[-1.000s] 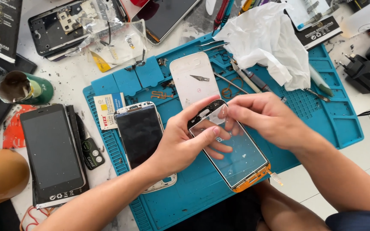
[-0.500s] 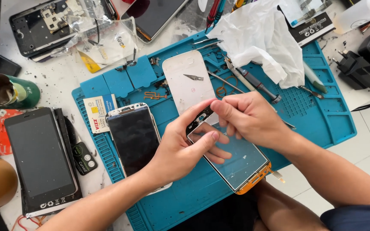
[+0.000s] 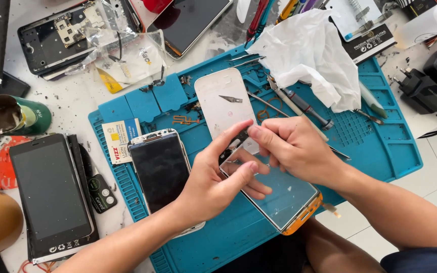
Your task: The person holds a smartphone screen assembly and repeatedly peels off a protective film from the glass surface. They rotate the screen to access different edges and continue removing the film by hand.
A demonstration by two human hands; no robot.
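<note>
My left hand point(image 3: 213, 184) and my right hand point(image 3: 294, 149) meet a little right of the frame's middle, over the blue mat point(image 3: 380, 146). Between them I hold a thin glass panel point(image 3: 284, 199) with an orange lower edge; it slants from the centre down toward the lower right. My left fingers point(image 3: 251, 172) are closed on the panel's upper end, thumb on top and the others curled beneath. My right fingers point(image 3: 264, 139) are pinched shut at the same top corner, touching the glass beside my left index fingertip; whether they grip something small there I cannot tell.

Just left of my left hand a dark phone point(image 3: 160, 169) lies flat on the mat, and a small printed card point(image 3: 120, 144) sits at its upper left. Above my hands rests a white phone back cover point(image 3: 223, 103) with a small blade point(image 3: 231, 99) lying on it. A crumpled white tissue point(image 3: 312, 55) covers the mat's upper right part, with a screwdriver point(image 3: 307, 108) poking out below it. At the left edge of the frame, off the mat, a larger black tablet point(image 3: 49, 194) lies on the surface, and a green cup point(image 3: 18, 116) lies above it.
</note>
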